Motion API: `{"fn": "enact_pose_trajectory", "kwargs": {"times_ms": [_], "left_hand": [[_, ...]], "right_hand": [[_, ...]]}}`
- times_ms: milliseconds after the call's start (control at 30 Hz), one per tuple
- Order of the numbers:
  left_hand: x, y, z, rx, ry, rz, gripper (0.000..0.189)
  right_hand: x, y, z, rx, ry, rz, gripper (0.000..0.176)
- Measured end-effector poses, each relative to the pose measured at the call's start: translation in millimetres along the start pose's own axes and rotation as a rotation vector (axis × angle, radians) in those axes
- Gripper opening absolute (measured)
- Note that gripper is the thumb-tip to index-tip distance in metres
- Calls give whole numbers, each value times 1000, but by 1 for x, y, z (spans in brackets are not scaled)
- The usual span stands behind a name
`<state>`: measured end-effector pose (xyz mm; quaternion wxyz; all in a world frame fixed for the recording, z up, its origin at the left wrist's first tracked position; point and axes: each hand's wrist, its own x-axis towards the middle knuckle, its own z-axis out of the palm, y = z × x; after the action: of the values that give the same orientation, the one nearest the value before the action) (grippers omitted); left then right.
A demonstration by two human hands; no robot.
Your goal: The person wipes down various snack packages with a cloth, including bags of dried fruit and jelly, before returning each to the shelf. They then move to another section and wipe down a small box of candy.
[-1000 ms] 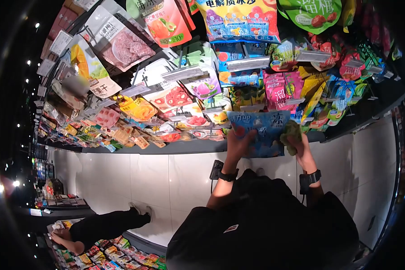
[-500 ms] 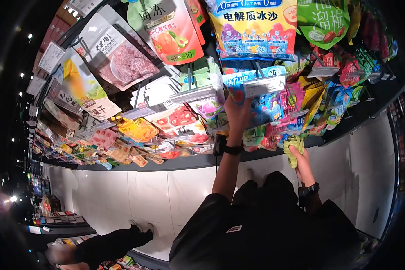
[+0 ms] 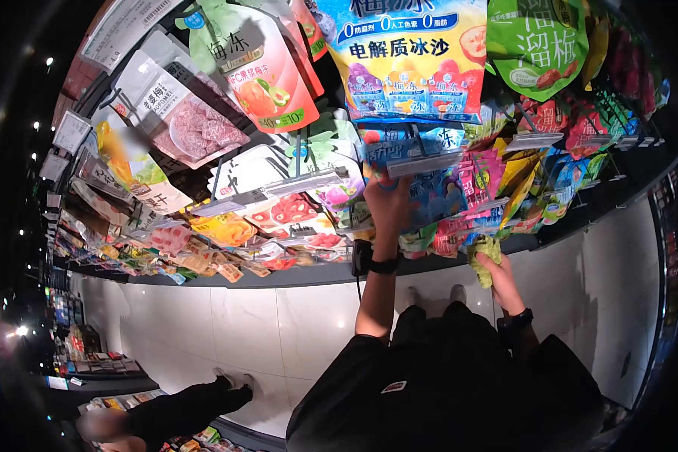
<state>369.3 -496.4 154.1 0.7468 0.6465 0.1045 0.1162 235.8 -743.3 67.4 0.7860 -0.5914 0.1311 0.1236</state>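
Note:
My left hand [image 3: 388, 205] is raised to the rack, its fingers closed at the lower left edge of a blue snack bag [image 3: 437, 197]. A price-tag holder [image 3: 423, 163] in front of that bag hides part of the fingertips. Lower and to the right, my right hand [image 3: 502, 280] grips a crumpled yellow-green cloth [image 3: 484, 260], held just in front of the rack's bottom edge. Directly above my left hand hangs a large yellow and blue bag [image 3: 410, 71] with fruit pictures.
Hanging pouches fill the rack, among them a pink and green one [image 3: 267, 83], a dried-plum pouch [image 3: 196, 124] and a green bag [image 3: 539, 49]. Metal hooks and tag holders stick out. Pale floor tiles [image 3: 241, 324] lie below. Another person [image 3: 181, 414] is at lower left.
The view has shifted slightly, so the upper bags sit lower. My left hand stays at the blue bag, and the tag holder before it looks tipped. The cloth remains in my right hand.

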Motion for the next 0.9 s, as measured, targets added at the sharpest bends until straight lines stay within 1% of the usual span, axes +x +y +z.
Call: {"fn": "enact_pose_trajectory", "kwargs": {"times_ms": [67,100,167,300,367,400,467,500,600,700,733,767,833,900], "left_hand": [[6,-10,-2,143,0,278,28],[8,-14,-2,144,4,276,28],[15,-15,-1,181,49,385,27],[12,-10,2,186,81,434,24],[11,-8,4,205,49,447,19],[12,-8,4,207,54,448,19],[17,-11,6,276,77,519,18],[19,-15,5,275,76,520,18],[19,-15,1,178,60,346,17],[19,-24,-2,175,107,296,18],[21,-27,-3,230,118,409,17],[19,-23,-2,232,118,408,17],[16,-15,1,182,128,300,16],[16,-16,0,197,101,299,15]], "right_hand": [[1,0,-2,-5,-24,2,29],[2,1,-3,-8,-50,1,30],[7,-3,-4,-14,-78,-11,31],[10,-2,-5,-30,-107,-28,30],[13,-2,-7,-28,-133,-24,30],[13,-3,-6,-27,-141,-10,29],[13,-3,-4,-26,-149,3,29],[13,-4,-2,-28,-150,3,29],[17,0,-7,-25,-154,-9,29],[20,0,-8,-10,-166,-15,30],[19,-1,-8,-3,-167,-16,30],[18,-3,-6,-2,-167,-14,30],[17,-10,-2,-23,-164,-20,25],[22,-8,-6,-26,-168,-15,26]]}}
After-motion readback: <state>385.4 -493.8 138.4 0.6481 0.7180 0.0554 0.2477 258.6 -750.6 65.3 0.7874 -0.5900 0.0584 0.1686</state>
